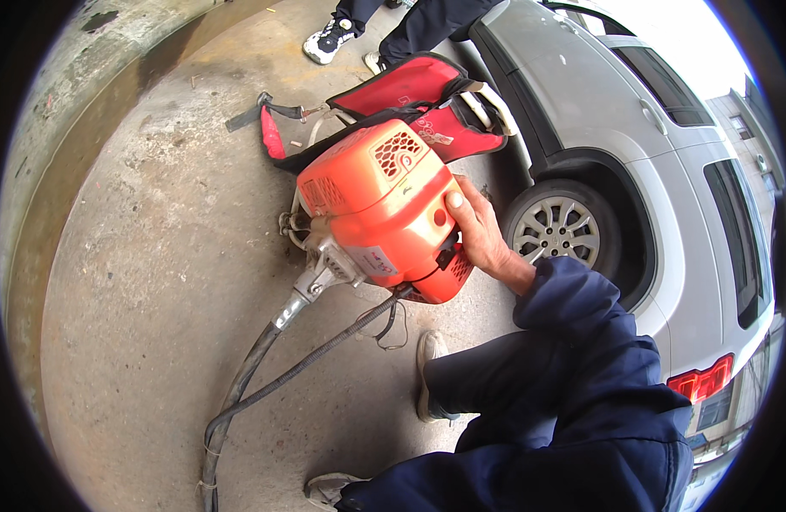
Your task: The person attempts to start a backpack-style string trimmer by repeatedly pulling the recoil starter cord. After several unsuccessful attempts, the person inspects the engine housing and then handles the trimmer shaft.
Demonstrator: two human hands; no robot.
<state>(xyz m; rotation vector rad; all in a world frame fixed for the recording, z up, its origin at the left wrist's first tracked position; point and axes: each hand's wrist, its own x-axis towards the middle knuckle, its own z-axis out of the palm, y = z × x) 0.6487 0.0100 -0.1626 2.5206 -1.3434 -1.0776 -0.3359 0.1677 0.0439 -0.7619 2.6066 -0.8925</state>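
An orange engine unit (384,205), vented and scuffed, sits tilted over the concrete in the middle of the view. My right hand (482,226) grips its right side, thumb pressed on the orange cover and the other fingers hidden behind it. From the metal clamp (324,271) at its lower left, a thick dark flexible shaft (255,367) curves down to the lower edge. A thin ribbed cable (324,348) runs alongside. Just behind the engine lies a red and black padded harness (393,90). My left hand is out of view.
A silver car (614,102) stands at the right, its wheel (563,226) close to my hand. Another person's shoe (326,41) and dark trouser legs show at the top. My own shoes (430,375) are below the engine. A low concrete ledge (77,145) borders the left.
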